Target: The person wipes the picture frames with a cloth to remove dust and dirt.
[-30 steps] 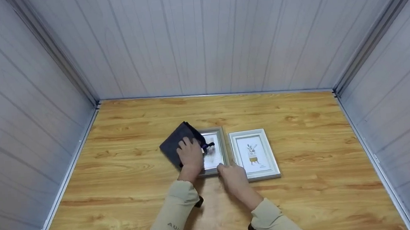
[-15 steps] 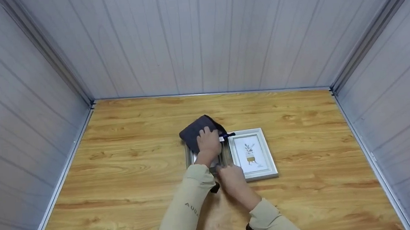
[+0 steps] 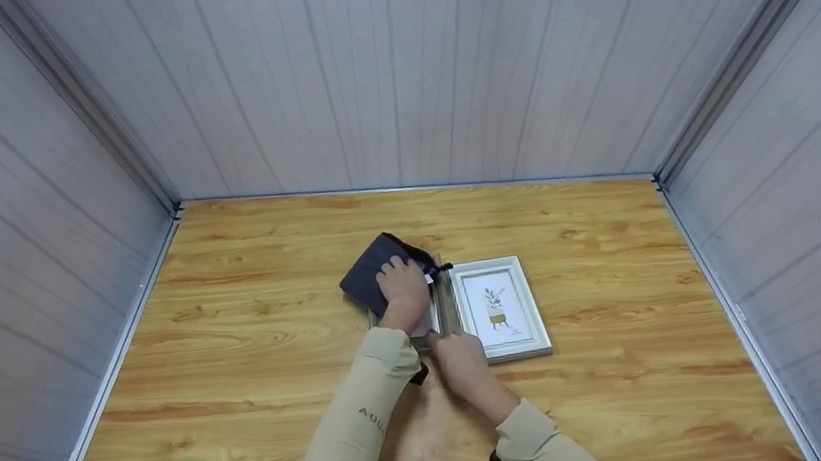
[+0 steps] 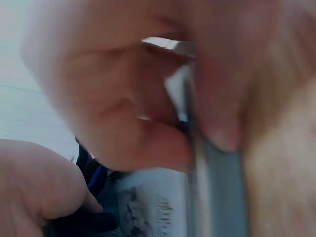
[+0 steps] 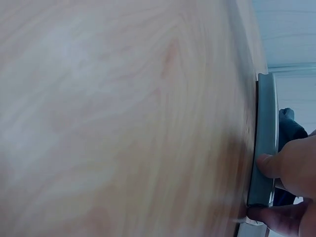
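In the head view my left hand [image 3: 405,290] holds a dark grey cloth pouch [image 3: 366,278] with a black edge, a small white tag and a blue-black cord. The pouch covers the upper left part of a grey picture frame [image 3: 447,308] that lies flat. My right hand [image 3: 462,361] pinches this frame near its lower right corner. Up close in the left wrist view, thumb and fingers clasp the grey frame edge [image 4: 224,185], with the printed picture [image 4: 163,202] partly visible. Fingers also grip the frame's rim [image 5: 266,118] in the right wrist view.
A white picture frame [image 3: 541,323] with a plant print lies just right of the grey one. Both rest on a wood-grain table [image 3: 261,395]. Pale panels [image 3: 388,74] wall in the back and both sides.
My left hand has slid the pouch right across the grey frame, then part of the way back left. My right hand keeps its hold on the frame's corner. The view has shifted slightly.
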A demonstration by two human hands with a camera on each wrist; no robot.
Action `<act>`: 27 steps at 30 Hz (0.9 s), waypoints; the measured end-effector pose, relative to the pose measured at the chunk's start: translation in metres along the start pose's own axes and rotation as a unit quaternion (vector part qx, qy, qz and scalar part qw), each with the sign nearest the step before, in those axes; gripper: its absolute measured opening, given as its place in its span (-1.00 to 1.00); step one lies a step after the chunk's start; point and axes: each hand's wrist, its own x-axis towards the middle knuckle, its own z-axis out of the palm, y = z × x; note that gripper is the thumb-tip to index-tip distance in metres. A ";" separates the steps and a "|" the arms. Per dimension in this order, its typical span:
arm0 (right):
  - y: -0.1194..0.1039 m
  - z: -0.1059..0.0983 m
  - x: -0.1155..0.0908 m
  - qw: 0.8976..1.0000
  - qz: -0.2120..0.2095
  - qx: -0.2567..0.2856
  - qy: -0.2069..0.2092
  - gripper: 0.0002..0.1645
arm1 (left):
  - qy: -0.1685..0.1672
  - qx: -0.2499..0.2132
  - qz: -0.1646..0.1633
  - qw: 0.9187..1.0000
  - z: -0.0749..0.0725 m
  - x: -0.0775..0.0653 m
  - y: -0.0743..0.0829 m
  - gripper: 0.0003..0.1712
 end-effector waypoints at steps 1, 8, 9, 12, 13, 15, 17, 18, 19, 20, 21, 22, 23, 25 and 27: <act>0.000 0.000 0.000 1.000 0.000 0.005 0.004 -0.86 | -0.002 -0.001 -0.001 1.000 -0.003 0.002 0.000 -0.55; 0.002 0.000 0.002 1.000 -0.001 0.018 0.022 -0.84 | -0.037 -0.042 0.052 0.997 -0.019 0.009 0.000 -0.67; 0.002 -0.001 0.002 1.000 0.000 0.019 0.018 -0.84 | -0.047 -0.050 0.064 0.996 -0.020 0.009 0.000 -0.67; 0.002 -0.003 0.003 1.000 0.001 0.020 -0.003 -0.85 | -0.066 -0.062 0.093 0.992 -0.021 0.008 0.001 -0.65; 0.001 -0.004 0.003 1.000 0.000 0.019 -0.010 -0.85 | -0.068 -0.059 0.099 0.991 -0.021 0.007 -0.001 -0.64; -0.001 -0.005 0.004 1.000 -0.001 0.015 -0.023 -0.85 | -0.073 -0.043 0.111 0.990 -0.022 0.004 -0.003 -0.63; -0.002 -0.007 0.004 1.000 -0.003 0.003 -0.027 -0.85 | -0.079 -0.013 0.123 0.989 -0.024 -0.001 -0.004 -0.61; -0.002 -0.007 0.003 1.000 -0.006 -0.003 -0.027 -0.84 | -0.081 0.004 0.132 0.988 -0.025 -0.006 -0.004 -0.62; -0.002 -0.006 0.003 1.000 -0.008 -0.006 -0.025 -0.83 | -0.085 0.018 0.141 0.986 -0.026 -0.012 -0.005 -0.63; -0.002 -0.005 0.002 1.000 -0.010 -0.009 -0.022 -0.82 | -0.088 0.029 0.149 0.985 -0.026 -0.018 -0.005 -0.64; -0.001 -0.005 0.002 1.000 -0.013 -0.012 -0.017 -0.81 | -0.091 0.041 0.156 0.983 -0.026 -0.025 -0.005 -0.65; -0.001 -0.004 0.001 1.000 -0.015 -0.013 -0.014 -0.79 | -0.092 0.050 0.162 0.981 -0.026 -0.033 -0.005 -0.66; -0.001 -0.004 0.001 1.000 -0.016 -0.014 -0.009 -0.78 | -0.093 0.056 0.169 0.980 -0.026 -0.041 -0.006 -0.67; 0.000 -0.003 0.001 1.000 -0.017 -0.017 -0.007 -0.75 | -0.101 0.059 0.183 0.976 -0.025 -0.054 -0.007 -0.67; 0.000 -0.005 0.000 1.000 -0.018 -0.014 -0.008 -0.75 | -0.112 0.064 0.194 0.972 -0.025 -0.066 -0.009 -0.67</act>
